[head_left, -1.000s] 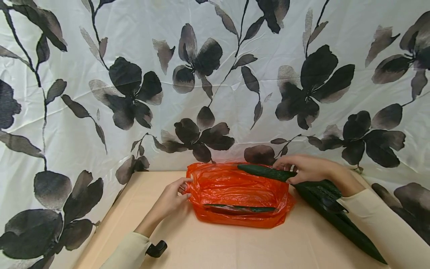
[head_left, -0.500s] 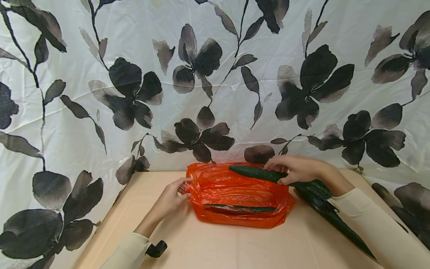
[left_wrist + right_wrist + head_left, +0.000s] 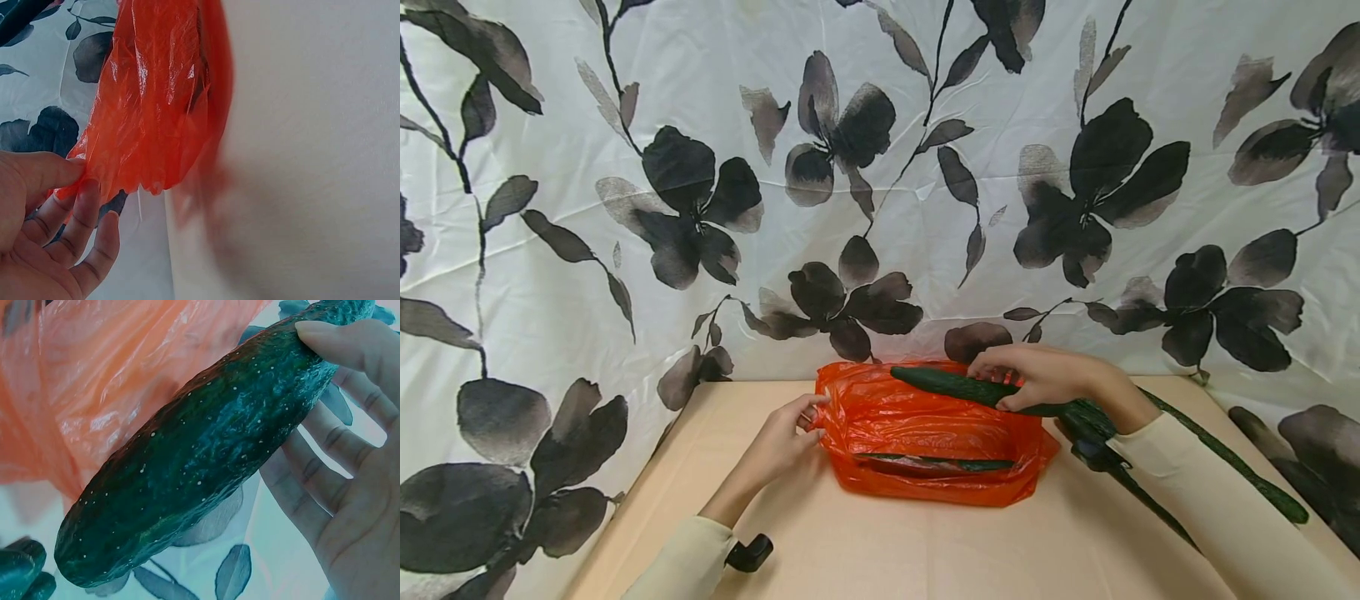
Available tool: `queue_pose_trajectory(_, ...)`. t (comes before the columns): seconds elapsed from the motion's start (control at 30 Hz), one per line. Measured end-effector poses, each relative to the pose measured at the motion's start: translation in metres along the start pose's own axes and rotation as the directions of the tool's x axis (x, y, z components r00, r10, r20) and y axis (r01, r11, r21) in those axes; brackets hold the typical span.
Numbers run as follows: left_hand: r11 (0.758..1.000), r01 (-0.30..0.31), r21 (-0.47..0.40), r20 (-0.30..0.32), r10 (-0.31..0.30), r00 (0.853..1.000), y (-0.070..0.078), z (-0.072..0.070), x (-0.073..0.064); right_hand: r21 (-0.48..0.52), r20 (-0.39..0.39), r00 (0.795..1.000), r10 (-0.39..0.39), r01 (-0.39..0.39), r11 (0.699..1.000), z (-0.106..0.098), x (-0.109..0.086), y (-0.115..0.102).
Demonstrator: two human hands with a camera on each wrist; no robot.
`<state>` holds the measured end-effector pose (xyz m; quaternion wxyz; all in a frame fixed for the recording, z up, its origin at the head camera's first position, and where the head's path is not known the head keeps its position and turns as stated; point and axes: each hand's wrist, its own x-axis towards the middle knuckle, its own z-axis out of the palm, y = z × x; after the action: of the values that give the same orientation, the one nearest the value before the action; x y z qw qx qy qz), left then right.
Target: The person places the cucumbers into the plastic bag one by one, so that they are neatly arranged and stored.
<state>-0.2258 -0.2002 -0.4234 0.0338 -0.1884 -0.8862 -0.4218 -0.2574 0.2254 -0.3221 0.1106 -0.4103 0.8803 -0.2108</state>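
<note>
A crinkled orange-red plastic bag (image 3: pixel 925 425) lies at the middle of the table's far edge. Its left end is pinched by my left hand (image 3: pixel 786 440), thumb against fingers, as the left wrist view shows too. My right hand (image 3: pixel 1051 379) grips a dark green cucumber (image 3: pixel 936 382) around its middle, with the cucumber's far end over the bag's back right part. In the right wrist view this cucumber (image 3: pixel 187 444) is bumpy with pale specks, and the thumb lies across it. Through the bag's front opening a dark green strip (image 3: pixel 940 461) shows, probably another cucumber; most of it is hidden.
More cucumbers (image 3: pixel 1240 467) lie on the table to the right, partly hidden beneath the right forearm; cucumber ends (image 3: pixel 22 569) show in the right wrist view. A grey-flowered white cloth (image 3: pixel 955 208) hangs behind the beige table (image 3: pixel 887 550). Black cameras (image 3: pixel 751 553) sit on the wrists.
My right hand has moved left with the cucumber, farther over the bag. A cucumber on the right now shows beyond the forearm. The left hand and bag stay almost the same.
</note>
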Motion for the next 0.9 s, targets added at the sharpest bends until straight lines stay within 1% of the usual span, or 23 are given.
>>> queue_pose_trajectory(0.13,1.000,-0.005,0.005,-0.001,0.005,1.000,-0.001,-0.001,0.000,0.006,0.003,1.000,-0.022,0.022,1.000,0.003,0.007,-0.002)
queue_pose_trajectory(0.37,1.000,-0.005,0.010,-0.003,0.005,1.000,-0.002,-0.001,0.000,0.010,0.021,0.999,-0.034,0.034,0.999,0.009,0.020,-0.006)
queue_pose_trajectory(0.73,1.000,0.007,0.012,0.001,-0.007,1.000,-0.002,0.001,0.001,-0.006,0.029,0.997,-0.071,0.071,0.997,0.009,0.034,-0.022)
queue_pose_trajectory(0.9,1.000,0.006,0.009,0.001,-0.006,1.000,-0.002,0.001,0.001,-0.007,0.041,0.997,-0.071,0.071,0.997,0.012,0.040,-0.026)
